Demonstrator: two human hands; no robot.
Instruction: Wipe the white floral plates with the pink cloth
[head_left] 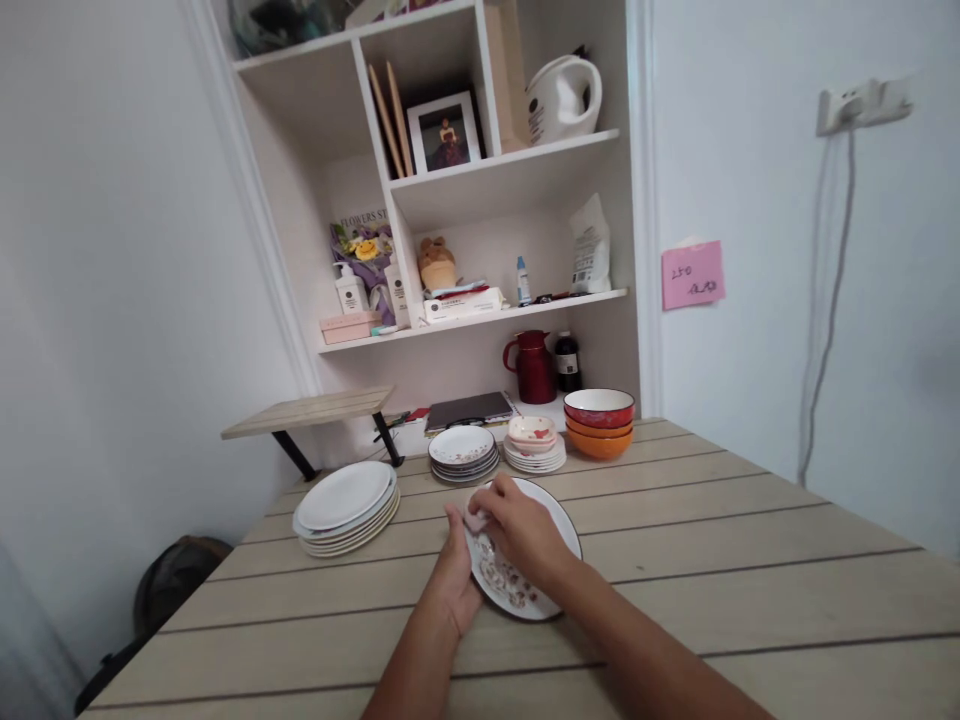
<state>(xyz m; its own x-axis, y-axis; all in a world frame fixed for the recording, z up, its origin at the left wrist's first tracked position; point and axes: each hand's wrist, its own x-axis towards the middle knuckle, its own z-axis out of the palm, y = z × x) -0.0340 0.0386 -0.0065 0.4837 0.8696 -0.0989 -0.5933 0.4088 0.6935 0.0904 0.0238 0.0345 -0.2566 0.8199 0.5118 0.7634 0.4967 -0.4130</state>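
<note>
A white plate (556,512) with a dark rim and a brown floral print is near the middle of the table. My left hand (454,580) grips its left edge, thumb up along the rim and fingers mostly hidden beneath. Over the plate, my right hand (525,530) is closed on a small pale cloth (475,512), pressing it on the upper left part of the plate. Just behind stands a stack of dark-rimmed floral plates (462,447).
Larger white plates (349,495) are stacked at left, beside a small raised wooden shelf (315,408). Small dishes (534,455) and red and orange bowls (599,425) stand at the back right. Behind the slatted table (720,580) are a dark red jug (534,367) and wall shelves.
</note>
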